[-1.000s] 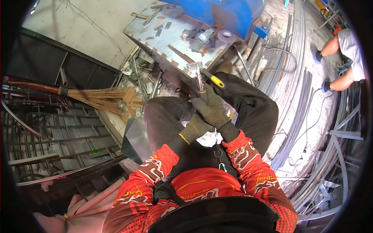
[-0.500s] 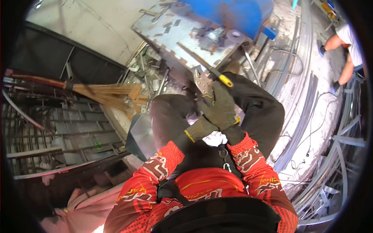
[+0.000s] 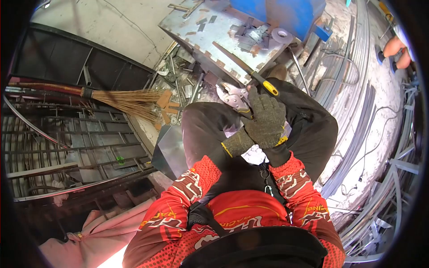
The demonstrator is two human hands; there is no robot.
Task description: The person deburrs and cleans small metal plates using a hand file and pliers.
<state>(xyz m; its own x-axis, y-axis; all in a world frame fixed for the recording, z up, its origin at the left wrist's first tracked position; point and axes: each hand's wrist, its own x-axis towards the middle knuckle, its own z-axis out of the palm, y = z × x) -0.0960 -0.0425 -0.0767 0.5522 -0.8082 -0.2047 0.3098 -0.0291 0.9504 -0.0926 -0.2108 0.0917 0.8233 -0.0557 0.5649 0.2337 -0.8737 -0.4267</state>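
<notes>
A pair of silver locking pliers (image 3: pixel 233 95) sticks out above my gloved hands, its jaws pointing away from me. My right hand (image 3: pixel 267 119), in a dark knit glove, is closed against the handle end of the pliers. Beneath and beside it is my left hand (image 3: pixel 237 142), also gloved; its fingers are hidden under the right one. A file (image 3: pixel 235 59) with a yellow and black handle (image 3: pixel 270 87) rests from the metal-topped table to my right knee. Some white material (image 3: pixel 254 155) shows below the gloves, in my lap.
The metal table (image 3: pixel 187 31) ahead carries small metal pieces (image 3: pixel 252 35) and a round disc (image 3: pixel 281 35). A broom (image 3: pixel 120 102) and metal grating (image 3: pixel 89 143) are at left. Long metal bars (image 3: pixel 353 138) and cables lie at right. Another person's legs (image 3: pixel 397 52) show far right.
My view has shifted slightly, and things sit farther right in it. The pliers have turned, showing more of their side. The other person's legs have moved toward the view's edge.
</notes>
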